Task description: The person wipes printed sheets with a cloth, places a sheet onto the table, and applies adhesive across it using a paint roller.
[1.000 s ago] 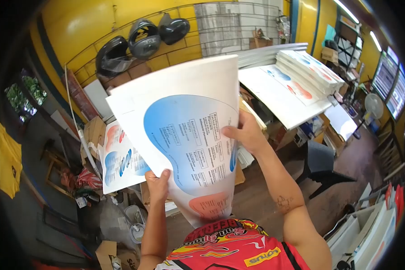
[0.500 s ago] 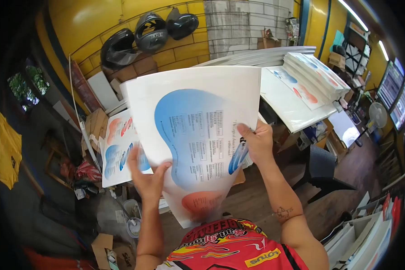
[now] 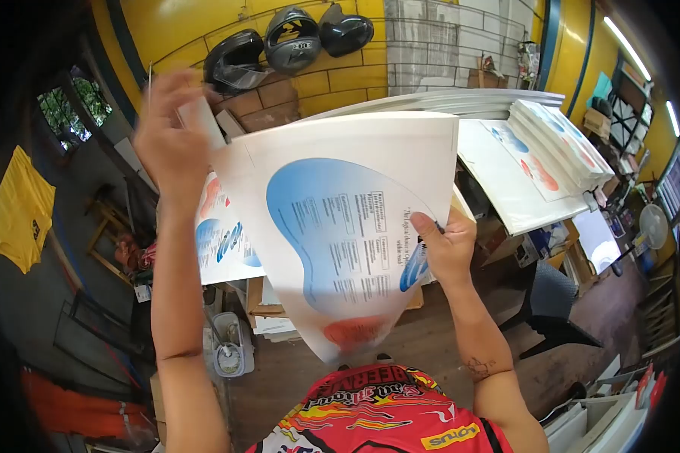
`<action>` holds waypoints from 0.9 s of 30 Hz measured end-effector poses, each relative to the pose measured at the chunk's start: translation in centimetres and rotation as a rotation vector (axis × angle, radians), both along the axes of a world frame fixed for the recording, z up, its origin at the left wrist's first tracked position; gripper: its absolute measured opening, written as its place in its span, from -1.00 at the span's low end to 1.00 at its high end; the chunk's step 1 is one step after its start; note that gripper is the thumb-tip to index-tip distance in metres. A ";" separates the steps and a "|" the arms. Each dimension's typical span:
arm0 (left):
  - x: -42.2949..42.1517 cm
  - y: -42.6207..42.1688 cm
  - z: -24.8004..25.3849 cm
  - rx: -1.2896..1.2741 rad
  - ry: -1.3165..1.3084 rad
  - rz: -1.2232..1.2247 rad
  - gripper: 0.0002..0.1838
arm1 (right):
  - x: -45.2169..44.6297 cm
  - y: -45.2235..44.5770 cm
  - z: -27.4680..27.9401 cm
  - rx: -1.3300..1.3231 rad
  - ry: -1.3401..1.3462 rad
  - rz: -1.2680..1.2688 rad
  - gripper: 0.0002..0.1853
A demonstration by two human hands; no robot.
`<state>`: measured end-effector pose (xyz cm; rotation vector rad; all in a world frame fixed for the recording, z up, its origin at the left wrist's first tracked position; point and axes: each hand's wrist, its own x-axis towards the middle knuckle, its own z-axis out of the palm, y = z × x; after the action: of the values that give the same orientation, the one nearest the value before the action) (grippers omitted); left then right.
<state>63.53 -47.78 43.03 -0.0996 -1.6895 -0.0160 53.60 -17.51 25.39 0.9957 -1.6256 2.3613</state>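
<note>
A large white printed sheet point(image 3: 310, 241) with a blue rounded shape, rows of small text and a red shape hangs in front of me, its lower end curling toward my shirt. My right hand point(image 3: 447, 245) is closed on its right edge, thumb on the printed face and fingers behind. Raised beside the sheet's upper left corner is my left hand point(image 3: 170, 128), smeared by motion, so its fingers are unclear. Behind the held sheet, another printed sheet point(image 3: 223, 268) with red and blue shapes lies on the left, partly covered.
A stack of printed sheets point(image 3: 563, 140) rests on a white board point(image 3: 499, 185) at the right. Helmets point(image 3: 292, 41) hang on the yellow wall. A dark chair point(image 3: 551, 302) and fan point(image 3: 652, 230) stand right; a plastic bin point(image 3: 233, 347) sits lower left.
My left hand has left the sheet's left edge and risen up and to the left. The right hand keeps its hold on the sheet. The view has shifted a little to the left.
</note>
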 end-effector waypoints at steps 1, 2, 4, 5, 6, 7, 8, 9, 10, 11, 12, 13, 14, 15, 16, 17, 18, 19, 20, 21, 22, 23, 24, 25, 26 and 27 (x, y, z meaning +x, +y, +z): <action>-0.5 -0.6 1.1 0.369 0.206 -0.261 -0.73 | -0.3 0.2 0.0 -0.004 -0.013 -0.012 -0.69; -0.3 -0.7 1.5 0.326 0.200 -0.294 -0.74 | -0.2 0.3 0.1 0.001 -0.022 -0.008 -0.70; 0.6 0.3 1.0 0.165 0.049 -0.268 -0.71 | -0.4 0.5 -0.2 0.054 -0.032 -0.015 -0.71; 1.1 2.1 0.2 0.044 -0.093 -0.208 -0.67 | -0.3 0.6 -0.2 0.082 -0.035 -0.015 -0.72; 1.6 3.5 -0.6 -0.075 -0.235 -0.146 -0.62 | -0.2 0.4 -0.1 0.054 -0.031 0.000 -0.73; 1.8 4.2 -1.1 -0.088 -0.301 -0.042 -0.51 | 0.0 0.1 0.2 0.027 -0.030 0.011 -0.74; 2.0 4.2 -1.0 -0.094 -0.329 0.027 -0.46 | 0.2 0.0 0.4 0.000 -0.031 0.015 -0.75; 2.0 4.4 -0.6 -0.101 -0.360 0.088 -0.40 | 0.3 -0.1 0.5 0.027 -0.023 0.003 -0.76; 1.9 5.6 -0.5 -0.109 -0.417 0.007 -0.40 | 0.5 -0.3 0.6 0.055 -0.016 -0.011 -0.77; 1.8 7.2 -0.2 -0.120 -0.469 -0.071 -0.39 | 0.7 -0.6 0.7 0.081 -0.004 -0.022 -0.77; 1.8 8.1 0.4 -0.067 -0.598 -0.144 -0.39 | 1.1 -0.9 1.2 0.125 0.039 -0.015 -0.77; 1.8 9.0 1.0 -0.003 -0.723 -0.210 -0.38 | 1.4 -1.3 1.4 0.196 0.083 -0.027 -0.77; 1.5 9.2 1.9 0.132 -0.927 -0.274 -0.38 | 1.6 -1.7 1.5 0.273 0.125 -0.033 -0.77; 1.0 9.1 2.3 0.269 -1.127 -0.340 -0.38 | 1.8 -2.0 1.4 0.349 0.169 -0.039 -0.77; 0.0 7.7 2.0 0.310 -1.203 -0.457 -0.55 | 1.8 -2.1 1.3 0.308 0.174 -0.016 -0.77; 0.2 7.6 2.0 0.288 -1.222 -0.481 -0.61 | 1.8 -2.1 1.1 0.260 0.182 0.004 -0.78; 0.5 7.6 2.3 0.261 -1.246 -0.505 -0.67 | 1.8 -2.1 0.9 0.207 0.187 0.021 -0.78; 0.6 7.5 2.6 0.236 -1.275 -0.528 -0.72 | 1.7 -2.1 0.8 0.181 0.146 0.046 -0.79; 0.7 7.5 2.8 0.272 -1.163 -0.595 -0.82 | 1.5 -2.1 0.8 0.155 0.102 0.072 -0.79; 0.9 6.3 3.7 0.225 -1.161 -0.572 -0.77 | 1.2 -1.8 0.6 0.187 0.081 0.116 -0.79; 1.1 6.0 4.5 0.279 -1.129 -0.604 -0.75 | 0.8 -1.4 0.3 0.219 0.059 0.158 -0.79; 1.2 5.9 5.0 0.333 -1.098 -0.636 -0.73 | 0.2 -0.4 -0.3 0.305 0.058 0.216 -0.79; 1.3 5.8 5.3 0.322 -1.085 -0.633 -0.71 | -0.2 0.2 -0.4 0.390 0.064 0.273 -0.79; 1.2 5.6 5.5 0.312 -1.069 -0.627 -0.69 | -0.2 0.4 -0.4 0.418 0.069 0.245 -0.79; 1.3 5.5 5.7 0.303 -1.058 -0.619 -0.67 | 0.2 0.6 -0.3 0.444 0.070 0.220 -0.78; 1.4 5.4 6.0 0.268 -1.062 -0.612 -0.72 | 0.6 0.7 -0.4 0.469 0.066 0.195 -0.78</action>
<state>64.89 -42.37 49.01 -0.4635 -2.6184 -0.8843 54.21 -16.79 24.96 1.3471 -2.2037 2.0632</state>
